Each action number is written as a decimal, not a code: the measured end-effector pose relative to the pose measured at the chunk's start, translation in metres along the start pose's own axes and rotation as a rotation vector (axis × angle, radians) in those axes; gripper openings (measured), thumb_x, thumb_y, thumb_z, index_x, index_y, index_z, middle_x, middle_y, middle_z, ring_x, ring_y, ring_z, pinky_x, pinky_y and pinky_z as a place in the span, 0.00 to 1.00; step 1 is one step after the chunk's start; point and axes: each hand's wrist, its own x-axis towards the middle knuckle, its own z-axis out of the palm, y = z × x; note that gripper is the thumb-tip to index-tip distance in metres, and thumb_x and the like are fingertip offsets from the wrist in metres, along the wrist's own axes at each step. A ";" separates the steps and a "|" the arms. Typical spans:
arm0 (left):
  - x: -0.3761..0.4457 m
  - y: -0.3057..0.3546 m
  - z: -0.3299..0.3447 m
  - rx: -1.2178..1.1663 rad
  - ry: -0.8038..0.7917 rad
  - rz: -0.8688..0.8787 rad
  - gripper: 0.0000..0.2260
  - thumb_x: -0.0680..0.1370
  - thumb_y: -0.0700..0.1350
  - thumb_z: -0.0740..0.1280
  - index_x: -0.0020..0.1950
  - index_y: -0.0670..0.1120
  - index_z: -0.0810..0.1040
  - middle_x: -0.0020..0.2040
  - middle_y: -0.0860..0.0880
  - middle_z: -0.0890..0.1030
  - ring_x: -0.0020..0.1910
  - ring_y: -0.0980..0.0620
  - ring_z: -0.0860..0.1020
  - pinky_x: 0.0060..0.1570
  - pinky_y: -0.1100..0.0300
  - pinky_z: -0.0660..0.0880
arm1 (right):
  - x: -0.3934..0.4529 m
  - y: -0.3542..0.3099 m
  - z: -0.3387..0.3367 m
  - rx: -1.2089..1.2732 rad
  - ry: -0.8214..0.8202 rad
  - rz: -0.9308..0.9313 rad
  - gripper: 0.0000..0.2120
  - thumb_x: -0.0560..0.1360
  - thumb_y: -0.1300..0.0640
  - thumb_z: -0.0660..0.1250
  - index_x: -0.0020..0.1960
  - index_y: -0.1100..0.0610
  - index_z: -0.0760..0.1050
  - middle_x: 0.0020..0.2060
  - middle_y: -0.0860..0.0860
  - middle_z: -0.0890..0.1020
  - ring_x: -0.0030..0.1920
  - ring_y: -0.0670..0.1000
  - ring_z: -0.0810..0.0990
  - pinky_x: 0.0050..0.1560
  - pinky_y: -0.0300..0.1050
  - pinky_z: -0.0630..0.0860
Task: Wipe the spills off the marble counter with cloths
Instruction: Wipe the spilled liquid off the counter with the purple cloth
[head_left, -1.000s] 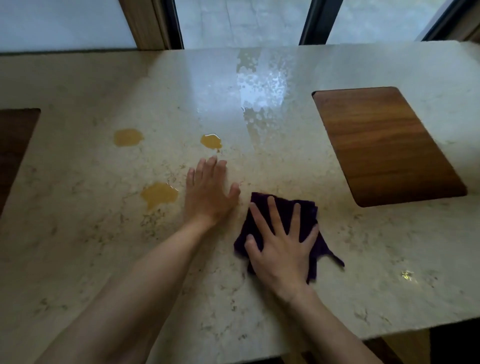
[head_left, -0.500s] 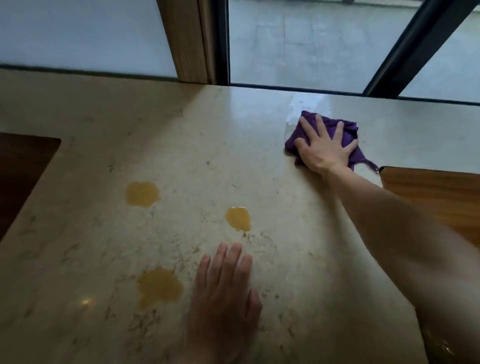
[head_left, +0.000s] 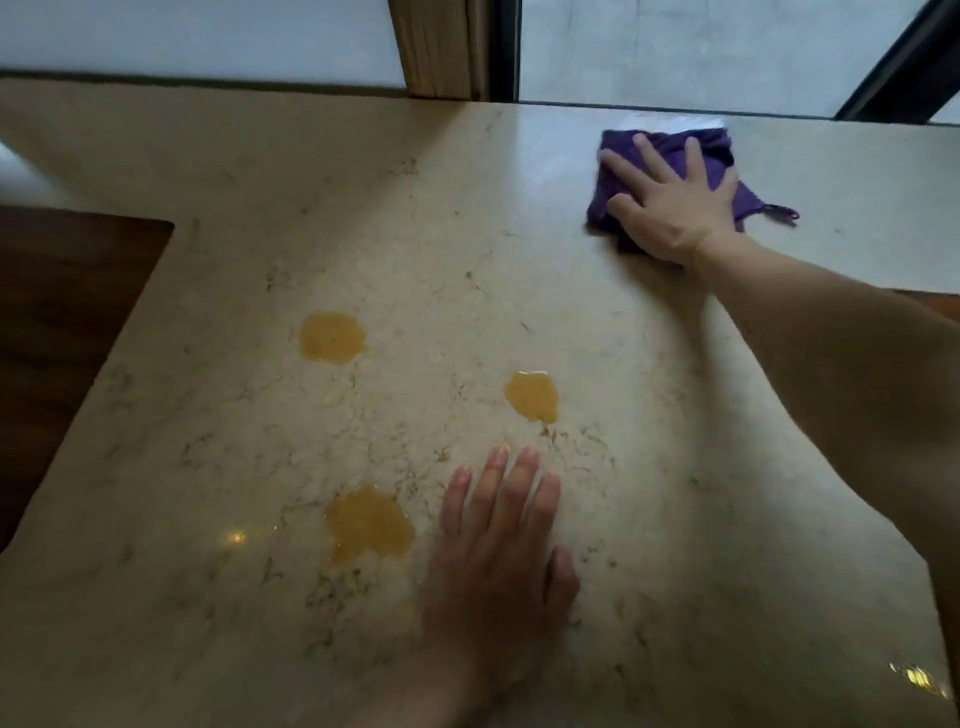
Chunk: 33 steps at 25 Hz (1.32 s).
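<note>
My right hand (head_left: 670, 202) presses flat, fingers spread, on a purple cloth (head_left: 717, 150) near the far edge of the beige marble counter (head_left: 208, 467), by the window. My left hand (head_left: 498, 551) rests flat on the counter close to me, holding nothing. Three orange-yellow spills lie on the marble: one (head_left: 332, 338) left of centre, one (head_left: 532, 397) just beyond my left fingertips, and one (head_left: 369, 525) right beside my left hand.
A dark wooden inset (head_left: 62, 338) fills the counter's left side. A sliver of a second wooden inset (head_left: 935, 299) shows behind my right forearm. A wooden post (head_left: 441, 47) and dark window frames stand behind the far edge.
My right hand has slid the purple cloth from near me out to the far edge, where the wet patch lay. My left hand has stayed flat in the same spot.
</note>
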 end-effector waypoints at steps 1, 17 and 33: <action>0.000 0.000 -0.002 -0.012 -0.008 -0.001 0.25 0.75 0.52 0.61 0.71 0.45 0.73 0.74 0.44 0.71 0.76 0.41 0.66 0.72 0.39 0.63 | -0.024 -0.006 0.006 -0.014 0.000 -0.031 0.27 0.78 0.38 0.46 0.77 0.30 0.46 0.80 0.40 0.44 0.79 0.61 0.39 0.71 0.76 0.38; 0.007 -0.006 -0.004 -0.065 -0.104 0.038 0.23 0.76 0.54 0.55 0.68 0.45 0.68 0.73 0.44 0.66 0.75 0.42 0.60 0.76 0.43 0.52 | -0.598 -0.101 0.157 -0.032 0.132 0.231 0.31 0.77 0.36 0.53 0.78 0.34 0.48 0.80 0.43 0.51 0.80 0.60 0.45 0.71 0.77 0.49; 0.051 -0.184 -0.070 0.122 -0.092 0.217 0.24 0.77 0.61 0.55 0.65 0.48 0.75 0.68 0.45 0.75 0.65 0.40 0.73 0.63 0.42 0.70 | -0.386 -0.156 0.125 -0.011 0.074 0.258 0.31 0.73 0.33 0.37 0.76 0.30 0.35 0.79 0.40 0.38 0.79 0.59 0.34 0.70 0.77 0.39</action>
